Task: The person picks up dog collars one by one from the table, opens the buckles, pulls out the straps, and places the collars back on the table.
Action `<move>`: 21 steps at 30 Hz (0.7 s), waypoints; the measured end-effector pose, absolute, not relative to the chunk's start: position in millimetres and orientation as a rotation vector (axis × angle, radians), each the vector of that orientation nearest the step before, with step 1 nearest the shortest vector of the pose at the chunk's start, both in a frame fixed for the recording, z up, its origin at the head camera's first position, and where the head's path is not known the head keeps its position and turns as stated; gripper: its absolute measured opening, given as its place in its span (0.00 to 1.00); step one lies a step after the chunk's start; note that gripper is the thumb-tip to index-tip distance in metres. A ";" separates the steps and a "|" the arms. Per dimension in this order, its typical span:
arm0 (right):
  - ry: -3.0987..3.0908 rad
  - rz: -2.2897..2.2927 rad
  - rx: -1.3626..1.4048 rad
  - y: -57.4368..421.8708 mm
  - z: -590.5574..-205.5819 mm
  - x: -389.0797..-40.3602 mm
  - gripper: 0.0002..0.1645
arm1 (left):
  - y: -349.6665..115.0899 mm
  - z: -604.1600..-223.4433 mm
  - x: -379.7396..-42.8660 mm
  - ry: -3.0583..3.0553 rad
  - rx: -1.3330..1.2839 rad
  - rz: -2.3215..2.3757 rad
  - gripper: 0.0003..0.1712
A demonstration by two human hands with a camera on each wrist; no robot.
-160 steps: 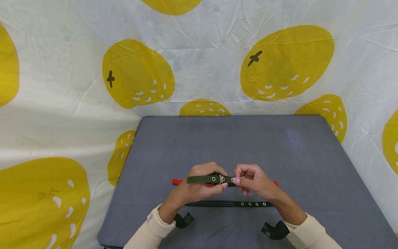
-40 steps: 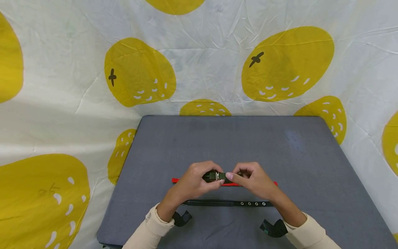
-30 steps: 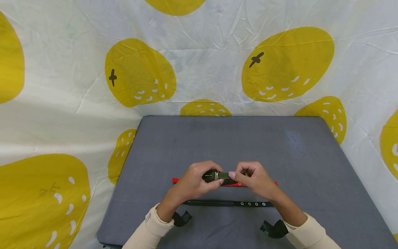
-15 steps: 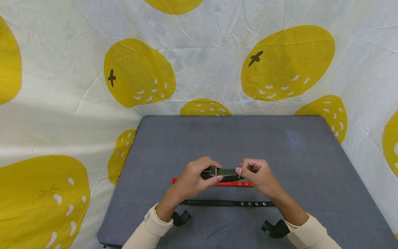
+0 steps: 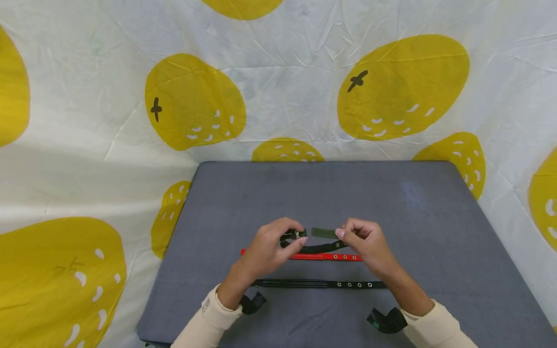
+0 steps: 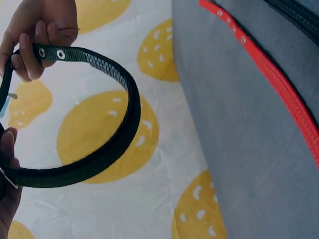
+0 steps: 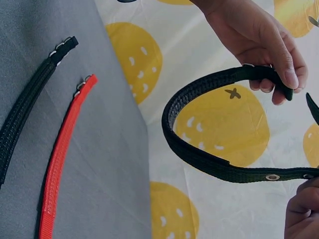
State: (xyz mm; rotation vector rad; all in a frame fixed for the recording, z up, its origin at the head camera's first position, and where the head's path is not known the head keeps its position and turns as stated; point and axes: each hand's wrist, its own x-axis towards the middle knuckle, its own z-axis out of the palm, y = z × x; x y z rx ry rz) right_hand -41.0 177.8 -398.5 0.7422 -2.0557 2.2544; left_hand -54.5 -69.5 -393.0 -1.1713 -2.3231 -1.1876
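Note:
A dark green pet collar (image 5: 323,233) is held above the table between both hands, bent into a loop with a gap in it. The left hand (image 5: 267,246) pinches the end with the metal buckle (image 5: 298,234). With thumb and fingers, the right hand (image 5: 365,241) grips the other end near its eyelets, and the free tip points left toward the buckle, apart from it. Padded lining shows inside the loop (image 6: 132,109) in the left wrist view. From the right wrist view, eyelets (image 7: 272,177) are visible along the strap close to the right hand.
A red collar (image 5: 311,256) lies flat on the grey table (image 5: 326,193) beneath the held one. Nearer the person lies a black collar (image 5: 296,283), parallel to it. White cloth with yellow fruit prints hangs behind and beside the table.
The strap was threaded through the buckle earlier; it has been drawn out to the right and its tip is now free. The hands have moved slightly up and apart.

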 end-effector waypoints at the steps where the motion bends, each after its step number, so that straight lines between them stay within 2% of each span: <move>1: -2.045 2.263 0.737 178.1 -398.5 -40.9 0.19 | -70.0 -393.2 -54.8 -2.328 -1.174 -1.171 0.10; 10: -2.000 2.291 0.639 180.3 -398.4 -39.2 0.20 | -72.0 -397.0 -56.5 -2.309 -1.177 -1.066 0.14; 21: -1.911 2.278 0.599 182.8 -399.6 -38.3 0.15 | -75.2 -398.9 -57.8 -2.404 -0.884 -0.857 0.06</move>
